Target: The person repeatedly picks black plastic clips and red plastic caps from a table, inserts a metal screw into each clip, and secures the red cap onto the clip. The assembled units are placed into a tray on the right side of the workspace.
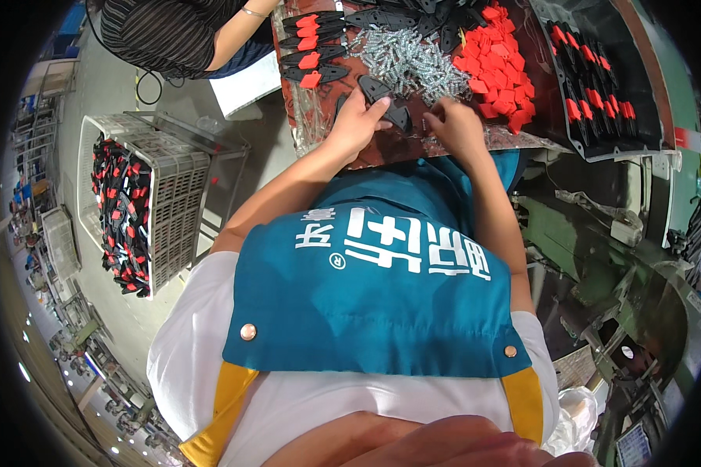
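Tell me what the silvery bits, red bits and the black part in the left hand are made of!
The silvery bits look like shiny metal: they glint. The red bits are probably smooth plastic: bright and evenly coloured. The black part in the left hand looks like plastic with a dull sheen, but painted metal is possible.

co-worker (160,37) cut off, right grip (456,127) contents unclear

Shiny metal springs (410,64), matt black plastic part (375,89)

bright centre, fisheye-bent edges, black corners
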`<state>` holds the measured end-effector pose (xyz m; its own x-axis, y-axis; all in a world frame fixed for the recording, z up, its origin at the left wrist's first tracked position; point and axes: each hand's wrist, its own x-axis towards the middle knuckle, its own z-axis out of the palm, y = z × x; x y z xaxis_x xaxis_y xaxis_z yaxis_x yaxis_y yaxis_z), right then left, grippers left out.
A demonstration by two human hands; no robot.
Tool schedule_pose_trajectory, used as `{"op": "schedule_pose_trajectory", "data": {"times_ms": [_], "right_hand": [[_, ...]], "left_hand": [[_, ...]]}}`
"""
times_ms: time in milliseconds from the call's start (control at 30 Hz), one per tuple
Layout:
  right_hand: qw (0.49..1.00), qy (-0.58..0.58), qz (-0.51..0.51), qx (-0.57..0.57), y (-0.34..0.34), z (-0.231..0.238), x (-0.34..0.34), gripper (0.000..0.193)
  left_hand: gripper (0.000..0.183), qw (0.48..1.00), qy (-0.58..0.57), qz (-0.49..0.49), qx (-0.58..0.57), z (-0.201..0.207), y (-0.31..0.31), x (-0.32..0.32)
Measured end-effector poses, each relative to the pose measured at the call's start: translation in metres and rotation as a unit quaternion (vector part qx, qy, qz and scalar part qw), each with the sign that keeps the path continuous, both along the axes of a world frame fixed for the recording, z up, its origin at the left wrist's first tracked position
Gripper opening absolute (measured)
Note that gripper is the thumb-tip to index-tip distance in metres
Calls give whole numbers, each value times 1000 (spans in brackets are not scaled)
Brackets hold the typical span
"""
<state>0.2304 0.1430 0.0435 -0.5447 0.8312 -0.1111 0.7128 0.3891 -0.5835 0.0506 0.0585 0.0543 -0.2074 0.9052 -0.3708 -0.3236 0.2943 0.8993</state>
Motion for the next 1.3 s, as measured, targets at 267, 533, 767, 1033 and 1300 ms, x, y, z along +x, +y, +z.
{"op": "schedule_pose_trajectory", "data": {"times_ms": [267,533,767,1033,1300], "right_hand": [[996,82,11,-19,-6,-6,-5,15],[882,389,33,-263,-16,9,4,4],[853,430,-42,-291,-27,25,4,4],[860,441,-52,-250,-31,13,4,4],[863,438,-58,-243,-34,23,3,6]], "left_hand": [[21,995,7,-88,-42,5,-1,-8],[21,997,11,-80,10,7,-9,-2],[22,995,9,-98,22,17,-11,0],[22,996,-9,-86,5,25,-11,0],[24,995,-4,-99,13,24,-13,0]]}}
